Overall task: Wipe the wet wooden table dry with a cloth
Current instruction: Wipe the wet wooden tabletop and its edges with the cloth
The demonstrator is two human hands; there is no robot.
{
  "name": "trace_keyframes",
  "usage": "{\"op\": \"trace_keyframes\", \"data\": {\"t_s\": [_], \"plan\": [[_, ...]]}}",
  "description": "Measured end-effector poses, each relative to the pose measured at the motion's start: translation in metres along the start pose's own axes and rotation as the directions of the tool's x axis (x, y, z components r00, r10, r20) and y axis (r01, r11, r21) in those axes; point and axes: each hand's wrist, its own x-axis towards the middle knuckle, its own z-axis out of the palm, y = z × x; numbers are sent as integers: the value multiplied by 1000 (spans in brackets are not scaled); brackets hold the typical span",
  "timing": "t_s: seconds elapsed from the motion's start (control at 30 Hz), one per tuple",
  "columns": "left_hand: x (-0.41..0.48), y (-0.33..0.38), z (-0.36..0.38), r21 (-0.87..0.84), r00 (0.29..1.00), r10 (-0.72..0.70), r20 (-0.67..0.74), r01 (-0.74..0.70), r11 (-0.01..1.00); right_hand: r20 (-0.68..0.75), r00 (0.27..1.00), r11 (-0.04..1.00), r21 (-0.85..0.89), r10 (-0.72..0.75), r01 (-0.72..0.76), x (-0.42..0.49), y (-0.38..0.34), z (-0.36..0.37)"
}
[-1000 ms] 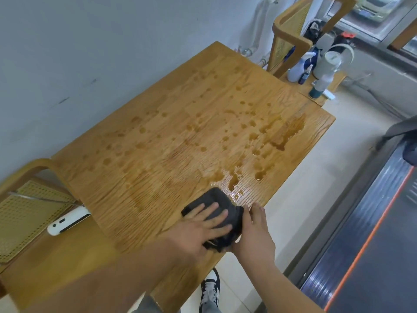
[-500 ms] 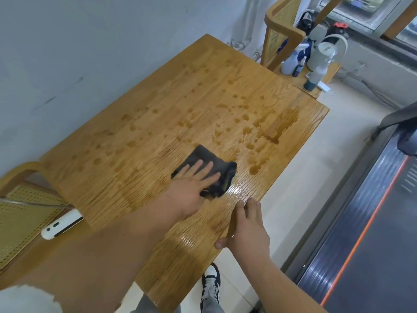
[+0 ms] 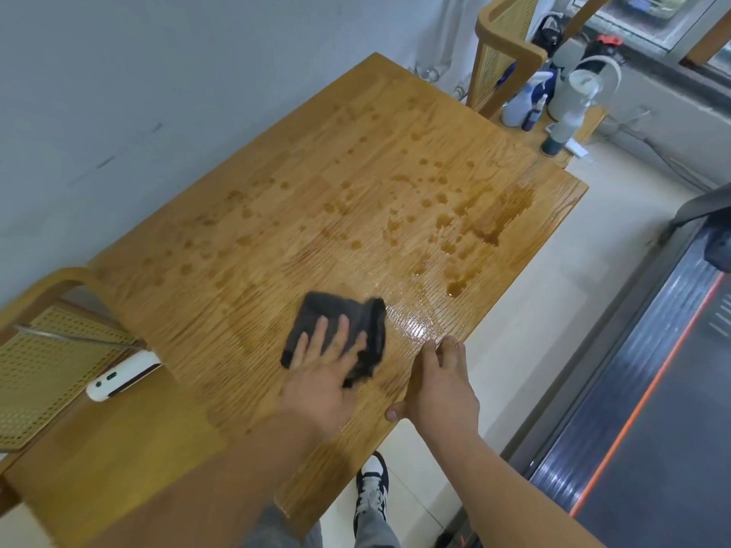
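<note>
While the right hand (image 3: 439, 385) rests on the near table edge, fingers laid straight and holding nothing, the left hand (image 3: 322, 365) lies flat on the dark cloth (image 3: 336, 310), fingers spread, pressing it to the wooden table (image 3: 395, 104) close to that edge. Just right of the cloth a glossy wet film (image 3: 411, 322) shines. Farther out, the unwiped water lies ahead and to the right: scattered droplets (image 3: 348, 207) across the middle, then the largest puddle (image 3: 506, 211) near the far right edge. The left hand, I judge, is best placed to push the cloth away and rightward.
</note>
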Motion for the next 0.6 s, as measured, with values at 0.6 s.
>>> {"op": "trace_keyframes", "data": {"t_s": [0.6], "plan": [[-87, -66, 10, 32, 928, 352, 124, -359, 933, 1, 999, 998, -37, -42, 42, -5, 1, -2]]}}
